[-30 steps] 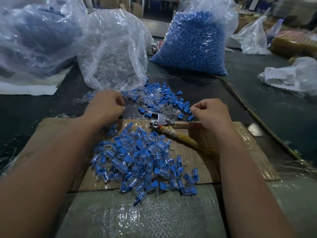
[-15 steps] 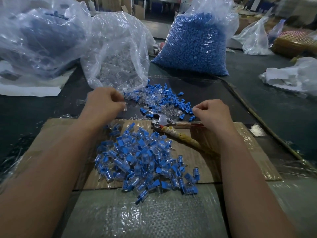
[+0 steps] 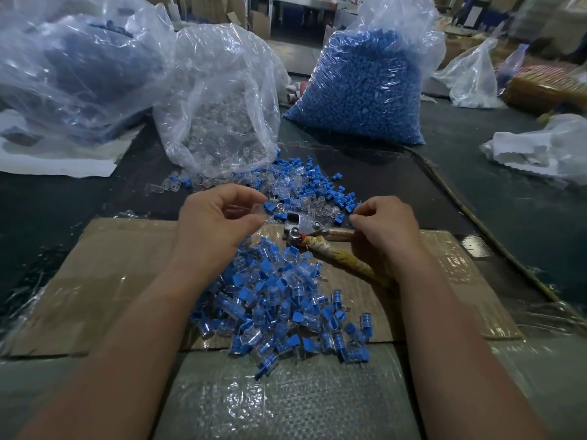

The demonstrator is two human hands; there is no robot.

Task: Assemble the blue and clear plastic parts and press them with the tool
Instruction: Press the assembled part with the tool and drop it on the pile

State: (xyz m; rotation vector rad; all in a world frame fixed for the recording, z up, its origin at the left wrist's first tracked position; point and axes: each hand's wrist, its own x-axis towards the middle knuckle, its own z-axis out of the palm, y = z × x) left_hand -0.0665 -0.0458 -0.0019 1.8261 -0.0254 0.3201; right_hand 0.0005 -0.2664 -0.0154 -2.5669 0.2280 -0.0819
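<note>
Right now: you are at the pairing step, as I read it. One clear shell is up and waits for its blue insert.
Left hand: your left hand (image 3: pixel 216 230) hovers at the near edge of the loose heap. Thumb and forefinger pinch a clear part (image 3: pixel 254 211) by its edges, likely to keep its open end free.
Right hand: your right hand (image 3: pixel 386 228) sits over the upper handle, its fingers (image 3: pixel 368 212) curled and thumb meeting forefinger. I cannot tell whether they nip a blue piece or nothing.
Tool: the tool (image 3: pixel 303 228) lies on the cardboard (image 3: pixel 127 274) between your hands. Its metal head points toward the raw stock and its wrapped handles trail to your right, apparently so that hand can take it without a reach.
Loose parts: blue and clear loose parts (image 3: pixel 305 192) spill over the dark tabletop (image 3: pixel 476 201) at the mouth of the clear-parts bag (image 3: pixel 222 115), just beyond the tool's head, where either hand can reach them.
Blue stock: the blue-parts bag (image 3: pixel 365 90) stands behind, well apart from your hands.
Finished pile: joined pieces (image 3: pixel 279 306) heap on the cardboard between your forearms, kept apart from the unjoined stock so the two do not mix.
Next: seat an insert in the shell, then carry the pair to the tool's head.
Risk: a tilted insert may jam under pressure, so check that it sits straight first.
</note>
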